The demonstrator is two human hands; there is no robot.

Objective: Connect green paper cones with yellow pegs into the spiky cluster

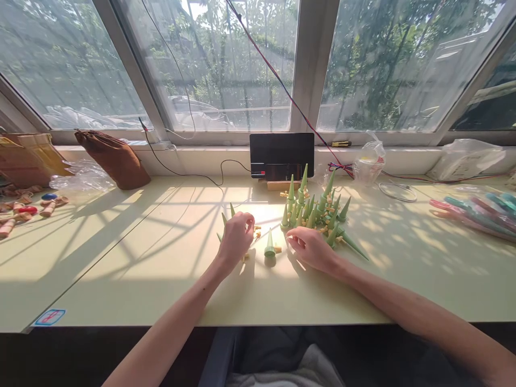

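Note:
A heap of green cones (pixel 318 212) mixed with small tan pegs lies on the pale yellow table (pixel 161 279), right of centre. One green cone (pixel 270 244) stands upright alone between my hands. My left hand (pixel 236 236) rests curled on the table over a few green cones and tan pegs (pixel 258 232); what its fingers hold is hidden. My right hand (pixel 312 248) lies at the near edge of the heap, fingers bent and pinched toward the lone cone.
A black tablet (pixel 281 156) stands on a wooden holder at the window sill, its cable trailing left. A brown pouch (pixel 115 158) and wooden toy pieces (pixel 24 207) lie far left. Plastic bags (pixel 368 161) and coloured packets (pixel 479 209) sit at the right.

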